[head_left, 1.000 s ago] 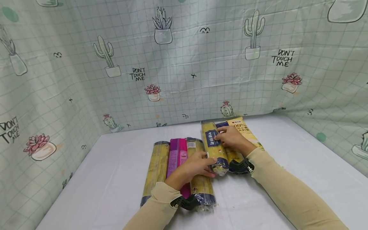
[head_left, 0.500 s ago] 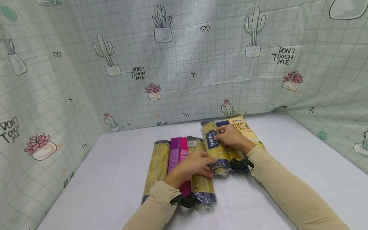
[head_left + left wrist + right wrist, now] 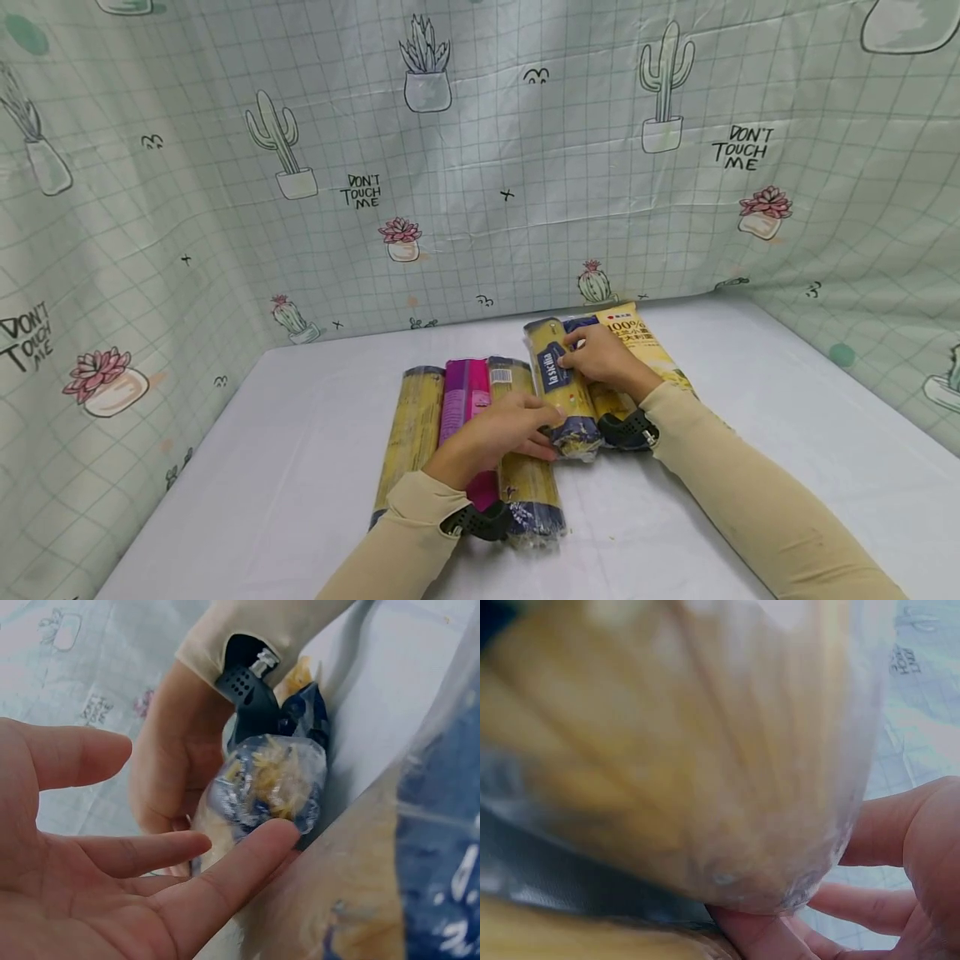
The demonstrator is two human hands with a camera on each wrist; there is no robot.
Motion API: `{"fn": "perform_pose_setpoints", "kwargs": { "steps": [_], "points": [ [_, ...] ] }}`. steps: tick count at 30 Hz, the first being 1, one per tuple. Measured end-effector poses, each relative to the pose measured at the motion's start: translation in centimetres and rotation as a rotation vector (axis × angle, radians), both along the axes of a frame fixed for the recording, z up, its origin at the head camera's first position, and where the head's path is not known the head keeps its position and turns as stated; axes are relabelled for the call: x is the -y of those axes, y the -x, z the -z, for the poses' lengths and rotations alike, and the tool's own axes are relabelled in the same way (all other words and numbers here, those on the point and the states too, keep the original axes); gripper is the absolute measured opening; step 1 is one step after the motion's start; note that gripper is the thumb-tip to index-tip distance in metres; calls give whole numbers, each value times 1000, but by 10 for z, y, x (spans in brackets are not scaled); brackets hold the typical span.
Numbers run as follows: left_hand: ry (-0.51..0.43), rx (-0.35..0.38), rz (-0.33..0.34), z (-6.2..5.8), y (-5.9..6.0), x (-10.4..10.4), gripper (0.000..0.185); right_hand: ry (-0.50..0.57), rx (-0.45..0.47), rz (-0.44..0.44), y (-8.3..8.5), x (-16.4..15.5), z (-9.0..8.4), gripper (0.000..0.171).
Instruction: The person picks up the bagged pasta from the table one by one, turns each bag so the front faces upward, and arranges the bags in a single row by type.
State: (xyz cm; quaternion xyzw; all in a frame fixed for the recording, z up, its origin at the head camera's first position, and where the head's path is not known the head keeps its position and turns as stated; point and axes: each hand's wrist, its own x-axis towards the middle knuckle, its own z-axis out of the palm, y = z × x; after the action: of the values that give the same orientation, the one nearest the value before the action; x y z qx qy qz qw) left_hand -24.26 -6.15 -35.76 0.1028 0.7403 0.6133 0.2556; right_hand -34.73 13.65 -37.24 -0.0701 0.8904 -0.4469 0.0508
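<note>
1. Reaching forward with the forearm angled up and to the right, the left hand (image 3: pixel 498 433) is lying across the near spaghetti packs, its fingers nearly straight and relaxed, the fingertips (image 3: pixel 262 840) touching the near end of the blue-labelled spaghetti pack (image 3: pixel 558 387).
2. Coming in from the lower right, the right hand (image 3: pixel 603 358) is resting on top of that same pack at its blue label, fingers curled over it and pressing down; the wrist view is showing the pack's rounded side just against the fingers (image 3: pixel 765 930).
3. Both arms are wearing beige sleeves (image 3: pixel 750 492) with a black wrist strap (image 3: pixel 628 431) at each cuff.
4. The blue-labelled spaghetti pack is lying lengthwise on the table (image 3: pixel 300 500), between a row of three packs on the left and a flat yellow noodle bag (image 3: pixel 637 333) on the right, touching both.
5. The row is holding a yellow pack (image 3: pixel 412 425), a magenta pack (image 3: pixel 463 392) and another yellow pack (image 3: pixel 528 492), side by side.
6. A cactus-print sheet (image 3: pixel 450 167) is hanging behind and around the table.
</note>
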Motion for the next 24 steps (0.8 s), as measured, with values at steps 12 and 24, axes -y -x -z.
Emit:
{"fn": "perform_pose_setpoints", "kwargs": {
  "steps": [12, 24],
  "points": [
    [7, -75, 75, -16, 4, 22, 44, -209, -31, 3, 1, 4, -9, 48],
    [324, -329, -53, -20, 12, 56, 33, -211, -166, -96, -18, 22, -13, 36]
  ]
}}
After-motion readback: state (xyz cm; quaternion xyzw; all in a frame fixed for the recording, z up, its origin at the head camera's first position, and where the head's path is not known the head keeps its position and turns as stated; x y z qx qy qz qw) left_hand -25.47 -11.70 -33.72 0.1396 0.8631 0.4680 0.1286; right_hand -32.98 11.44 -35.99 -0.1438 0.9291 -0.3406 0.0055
